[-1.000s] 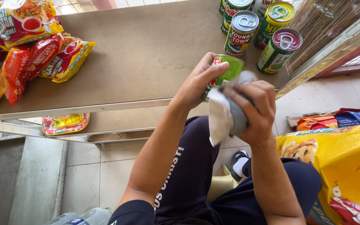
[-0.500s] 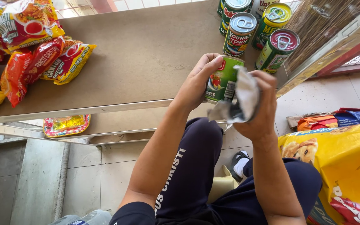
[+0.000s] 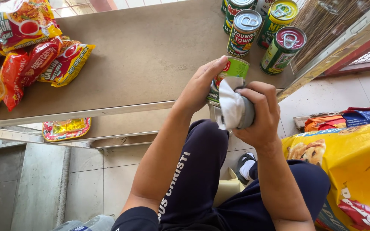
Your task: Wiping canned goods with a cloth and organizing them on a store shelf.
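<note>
The left hand (image 3: pixel 200 87) wraps its fingers around a green-labelled tin can (image 3: pixel 230 75), held just above the front edge of the shelf (image 3: pixel 142 64). The right hand (image 3: pixel 260 115) has its fingers closed on a grey-white cloth (image 3: pixel 233 109) pressed against the can's lower end. The can looks rigid and fairly heavy, its smooth wall likely slippery, so a grasp around the body seems safest. Other cans (image 3: pixel 244 32) stand upright nearby; noodle packets (image 3: pixel 43 55) lie well apart.
</note>
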